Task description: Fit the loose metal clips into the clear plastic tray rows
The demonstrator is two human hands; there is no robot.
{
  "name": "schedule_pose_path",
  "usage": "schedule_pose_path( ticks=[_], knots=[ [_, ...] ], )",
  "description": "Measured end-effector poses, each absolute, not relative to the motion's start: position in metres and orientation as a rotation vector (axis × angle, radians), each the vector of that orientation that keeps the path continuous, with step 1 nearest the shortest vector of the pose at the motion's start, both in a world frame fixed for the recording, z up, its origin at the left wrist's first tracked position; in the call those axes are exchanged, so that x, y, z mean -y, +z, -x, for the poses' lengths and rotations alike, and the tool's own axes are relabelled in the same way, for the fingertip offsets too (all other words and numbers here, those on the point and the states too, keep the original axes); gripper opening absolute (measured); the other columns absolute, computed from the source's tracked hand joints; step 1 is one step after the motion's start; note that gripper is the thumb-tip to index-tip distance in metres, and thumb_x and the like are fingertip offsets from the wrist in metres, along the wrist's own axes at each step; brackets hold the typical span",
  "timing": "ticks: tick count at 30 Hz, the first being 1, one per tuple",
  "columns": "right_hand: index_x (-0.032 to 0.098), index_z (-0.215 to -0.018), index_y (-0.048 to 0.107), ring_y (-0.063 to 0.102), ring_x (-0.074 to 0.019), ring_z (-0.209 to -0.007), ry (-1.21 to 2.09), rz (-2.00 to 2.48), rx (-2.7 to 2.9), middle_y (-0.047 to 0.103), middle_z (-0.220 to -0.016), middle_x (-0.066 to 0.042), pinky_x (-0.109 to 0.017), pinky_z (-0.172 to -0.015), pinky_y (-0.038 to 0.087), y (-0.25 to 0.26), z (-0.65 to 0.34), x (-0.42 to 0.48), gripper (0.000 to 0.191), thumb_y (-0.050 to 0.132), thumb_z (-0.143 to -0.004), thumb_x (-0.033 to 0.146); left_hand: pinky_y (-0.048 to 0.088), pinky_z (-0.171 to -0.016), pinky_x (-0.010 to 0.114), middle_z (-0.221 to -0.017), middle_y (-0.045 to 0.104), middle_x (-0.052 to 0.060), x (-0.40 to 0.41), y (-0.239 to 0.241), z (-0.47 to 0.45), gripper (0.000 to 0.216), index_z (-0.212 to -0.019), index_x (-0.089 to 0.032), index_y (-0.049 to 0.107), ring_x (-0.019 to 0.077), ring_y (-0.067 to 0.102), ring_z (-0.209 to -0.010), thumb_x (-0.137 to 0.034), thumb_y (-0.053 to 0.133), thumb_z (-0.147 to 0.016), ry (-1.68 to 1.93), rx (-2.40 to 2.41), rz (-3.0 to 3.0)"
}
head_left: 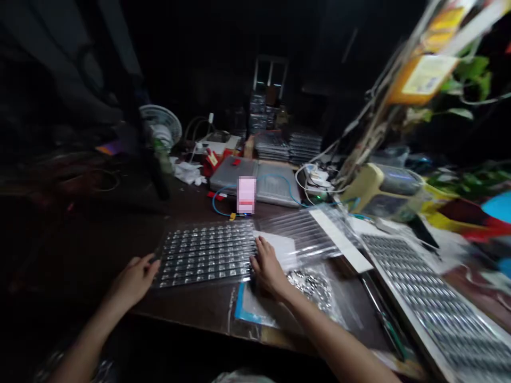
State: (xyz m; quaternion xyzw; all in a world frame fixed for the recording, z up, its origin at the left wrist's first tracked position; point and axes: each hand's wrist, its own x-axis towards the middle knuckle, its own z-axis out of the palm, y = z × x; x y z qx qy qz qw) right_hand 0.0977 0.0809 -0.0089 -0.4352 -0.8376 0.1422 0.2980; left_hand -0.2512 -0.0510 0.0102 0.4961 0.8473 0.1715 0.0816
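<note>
A clear plastic tray (205, 252) with rows of small shiny parts in its pockets lies on the dark table before me. My left hand (138, 279) grips its left edge, thumb and fingers closed together. At the opposite edge, my right hand (267, 263) has its fingers closed over the rim. Beside my right wrist lies a clear bag of small shiny metal parts (311, 287). Under and behind that hand are a white sheet (281, 247) and a blue-edged packet (255, 311). An angled clear ribbed tray (303, 234) carries a white strip (339, 239).
A long tray of metal parts (431, 298) fills the right side, with a green-handled tool (393, 332) next to it. Behind are grey flat cases (275, 183), a pixelated phone-like block (246, 194), stacked trays (305, 146), a fan (162, 127) and a yellowish machine (383, 191). Cables cross the back.
</note>
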Motion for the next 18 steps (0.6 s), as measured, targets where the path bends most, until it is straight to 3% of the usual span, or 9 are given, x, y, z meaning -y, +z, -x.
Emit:
schedule_pose_path(
  ticks=[6,9,12,18],
  knots=[
    [0.015,-0.128,0.052,0.055,-0.0262,-0.11,0.103,1.311,2.356,0.058,-0.125,-0.015,-0.042,-0.089,0.047,-0.009,-0.093,-0.098,0.041,0.047,-0.088,0.021,0.047,-0.083,0.038,-0.113,0.061,0.015,0.029,0.006,0.258,0.058,-0.126,-0.01,0.056,0.0265,0.062,-0.097,-0.045,0.025,-0.091,0.399,-2.545,-1.515],
    [0.015,-0.118,0.059,0.061,-0.0243,-0.093,0.031,1.57,2.427,0.064,-0.109,-0.014,-0.034,-0.075,0.047,0.009,-0.086,-0.103,0.032,0.047,-0.091,0.027,0.044,-0.09,0.041,-0.119,0.058,0.014,0.012,0.007,0.253,0.049,-0.124,-0.015,0.058,0.0283,0.055,-0.107,-0.038,0.03,-0.091,0.454,-2.565,-1.605],
    [0.014,-0.101,0.065,0.063,-0.023,-0.083,-0.019,1.742,2.505,0.064,-0.094,-0.013,-0.032,-0.071,0.043,0.026,-0.072,-0.108,0.03,0.044,-0.094,0.035,0.039,-0.094,0.049,-0.127,0.055,0.014,0.008,0.007,0.241,0.042,-0.117,-0.017,0.06,0.031,0.047,-0.116,-0.03,0.03,-0.092,0.562,-2.607,-1.624],
    [0.015,-0.102,0.062,0.061,-0.0228,-0.084,0.038,1.475,2.68,0.062,-0.094,-0.013,-0.032,-0.073,0.042,0.02,-0.016,-0.096,0.027,0.046,-0.093,0.035,0.024,-0.105,0.059,-0.136,0.049,0.014,0.111,-0.012,0.241,0.037,-0.12,-0.017,0.056,0.0327,0.037,-0.129,-0.029,0.038,-0.09,0.929,-2.774,-1.246]
  ],
)
